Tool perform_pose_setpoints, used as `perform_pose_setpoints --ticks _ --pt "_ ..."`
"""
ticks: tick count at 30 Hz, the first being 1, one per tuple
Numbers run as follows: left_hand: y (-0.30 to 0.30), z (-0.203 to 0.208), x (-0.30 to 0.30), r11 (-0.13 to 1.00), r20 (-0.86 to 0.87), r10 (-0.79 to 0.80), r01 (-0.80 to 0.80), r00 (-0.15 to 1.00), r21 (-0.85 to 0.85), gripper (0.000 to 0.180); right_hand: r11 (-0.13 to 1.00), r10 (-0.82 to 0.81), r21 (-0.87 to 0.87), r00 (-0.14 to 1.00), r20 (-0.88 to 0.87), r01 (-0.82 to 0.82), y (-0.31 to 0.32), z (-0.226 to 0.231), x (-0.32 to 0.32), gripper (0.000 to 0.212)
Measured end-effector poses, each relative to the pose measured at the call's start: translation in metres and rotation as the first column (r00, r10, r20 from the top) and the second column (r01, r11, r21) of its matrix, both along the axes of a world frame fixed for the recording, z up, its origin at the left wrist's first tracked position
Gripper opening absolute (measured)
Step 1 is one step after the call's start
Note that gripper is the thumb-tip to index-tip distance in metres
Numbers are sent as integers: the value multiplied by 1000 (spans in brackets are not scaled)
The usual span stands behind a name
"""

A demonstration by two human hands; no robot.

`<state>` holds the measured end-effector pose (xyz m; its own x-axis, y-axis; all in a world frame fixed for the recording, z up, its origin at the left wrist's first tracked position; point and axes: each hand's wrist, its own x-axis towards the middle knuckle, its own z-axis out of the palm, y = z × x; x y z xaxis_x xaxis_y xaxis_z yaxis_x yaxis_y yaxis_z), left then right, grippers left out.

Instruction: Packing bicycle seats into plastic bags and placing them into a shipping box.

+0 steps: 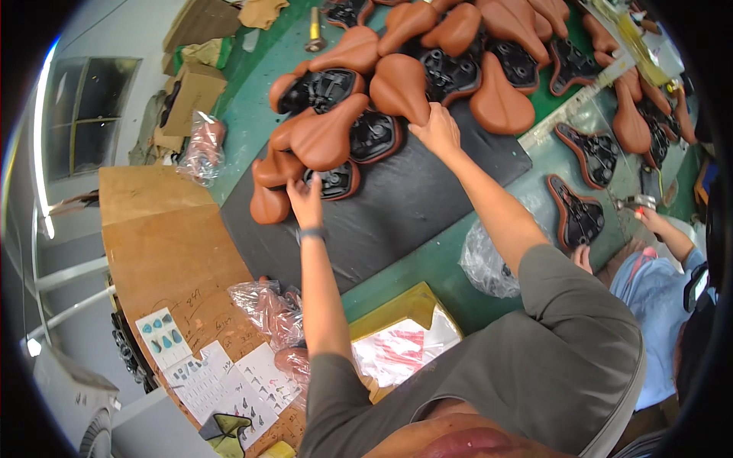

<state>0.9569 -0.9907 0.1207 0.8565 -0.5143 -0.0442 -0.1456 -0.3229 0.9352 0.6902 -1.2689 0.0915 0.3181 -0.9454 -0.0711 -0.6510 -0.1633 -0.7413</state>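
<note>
Brown bicycle saddles with black undersides lie heaped on the table, some face up, some turned over. My right hand [440,136] is closed round the narrow nose of a brown bicycle saddle [398,81], top side up. My left hand [307,203], with a dark band at its wrist, reaches the near left of the heap. Its thumb and fingers are apart, at the edge of a small brown saddle [276,169]. Beside it are another saddle [269,203] and an upturned saddle's black underside [336,182]. Whether the left fingertips press on anything is hard to see.
A black mat [359,243] covers part of the green table. Near me stand a yellow box [418,304] and clear plastic bags [495,259]. Plastic-wrapped saddles [269,311] lie by cardboard [164,248]. At right, a co-worker's hand [651,221] holds a tool near upturned saddles [574,212].
</note>
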Motion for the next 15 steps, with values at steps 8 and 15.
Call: perform_pose_setpoints --ticks 8,15 --pt "-121 -44 45 974 -187 223 -211 957 83 110 837 305 -461 951 -52 -294 75 -23 -191 36" --pt "-64 -18 -45 989 -361 146 -134 921 60 70 835 489 -240 868 -86 -495 140 -24 -241 38"
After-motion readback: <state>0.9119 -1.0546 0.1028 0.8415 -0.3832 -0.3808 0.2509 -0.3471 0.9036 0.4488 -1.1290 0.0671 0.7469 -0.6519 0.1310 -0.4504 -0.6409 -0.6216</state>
